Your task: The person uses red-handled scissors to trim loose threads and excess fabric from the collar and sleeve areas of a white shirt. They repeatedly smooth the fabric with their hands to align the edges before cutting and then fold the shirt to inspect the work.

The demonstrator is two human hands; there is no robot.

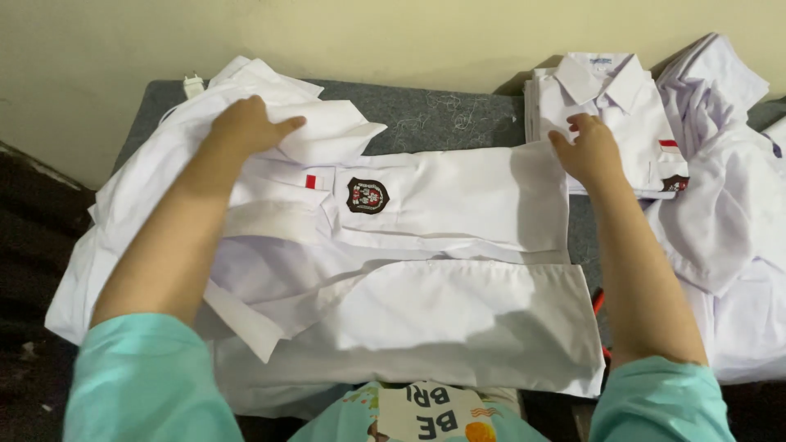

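Sleeves: teal sleeves (pixel 143 381) at the near edge, one on each forearm, both arms reaching away over the work.
White shirt: white shirt (pixel 426 270) spread flat on the table between the two hands, partly folded, lower panel laid toward the person; a dark crest patch (pixel 367 196) and a small red-and-white flag patch (pixel 315 181) sit on its chest, just right of the left hand.
Left hand: left hand (pixel 246 125) palm down on the shirt's far left part, fingers closed on a bunched fold of cloth near the collar.
Right hand: right hand (pixel 588 149) at the shirt's far right corner, grip pinched together on the edge of the cloth.
Folded stack: folded shirts (pixel 602 90) stacked just beyond and right of the right hand, collar up.
Loose shirts: heap of white garments (pixel 737 213) right of the right forearm.
Table: grey padded table (pixel 442 110) showing beyond the shirt, between both hands.
Wall: cream wall (pixel 368 37) farthest back.
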